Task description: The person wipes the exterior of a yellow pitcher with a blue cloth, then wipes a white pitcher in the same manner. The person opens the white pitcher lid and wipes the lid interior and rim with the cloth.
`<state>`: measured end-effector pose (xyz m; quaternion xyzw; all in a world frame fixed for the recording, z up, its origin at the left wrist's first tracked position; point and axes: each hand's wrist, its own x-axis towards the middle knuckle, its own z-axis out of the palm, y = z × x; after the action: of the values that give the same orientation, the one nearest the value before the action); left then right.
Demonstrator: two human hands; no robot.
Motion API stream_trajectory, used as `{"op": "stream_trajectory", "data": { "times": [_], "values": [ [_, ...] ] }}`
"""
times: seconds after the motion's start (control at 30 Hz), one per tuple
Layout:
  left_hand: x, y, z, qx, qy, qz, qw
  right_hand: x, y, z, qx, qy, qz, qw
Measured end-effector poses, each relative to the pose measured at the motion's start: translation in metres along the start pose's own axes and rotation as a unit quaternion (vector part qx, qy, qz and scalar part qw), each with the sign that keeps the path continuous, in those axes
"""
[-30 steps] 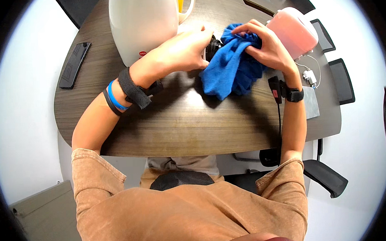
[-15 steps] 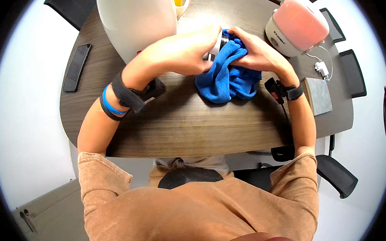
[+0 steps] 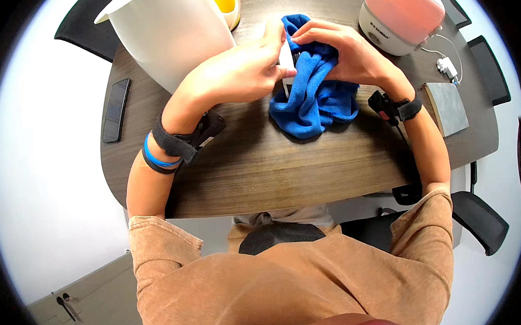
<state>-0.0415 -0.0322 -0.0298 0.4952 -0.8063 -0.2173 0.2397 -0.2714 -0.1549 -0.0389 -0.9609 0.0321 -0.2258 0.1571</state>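
Over the far middle of the table, my left hand (image 3: 248, 73) is closed on a small white object (image 3: 286, 59) with a dark part, its thumb lying across it. What the object is cannot be made out, since fingers and cloth hide much of it. A bunched blue cloth (image 3: 308, 114) wraps the object's right side and spills in folds onto the wood. On the right, my right hand (image 3: 348, 51) grips the cloth's upper part, its fingers bent over the top toward the left hand. Both wrists carry strapped black devices.
A tall white vessel (image 3: 162, 36) with a pointed lip stands beside my left forearm, a white-and-yellow thing (image 3: 229, 7) behind it. Left lies a black phone (image 3: 116, 110). To the right are a pink-and-white appliance (image 3: 402, 14), a white plug (image 3: 446, 68) with cable and a grey notebook (image 3: 449, 109).
The whole view has shifted a little. My right fingers have moved over the cloth's top, and more cloth stands up behind the white object. Both hands keep their hold.
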Motion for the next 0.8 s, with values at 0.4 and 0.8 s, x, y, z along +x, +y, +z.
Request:
{"op": "stream_trajectory", "data": {
  "times": [0.4,0.8],
  "values": [
    [0.001,0.004,0.002,0.033,0.033,0.03,0.998,-0.004,-0.005,0.004,0.102,-0.042,0.102,0.989],
    [0.003,-0.006,-0.004,-0.03,-0.068,0.013,0.997,-0.004,-0.003,0.004,0.037,-0.046,0.08,0.995]
  ]
}}
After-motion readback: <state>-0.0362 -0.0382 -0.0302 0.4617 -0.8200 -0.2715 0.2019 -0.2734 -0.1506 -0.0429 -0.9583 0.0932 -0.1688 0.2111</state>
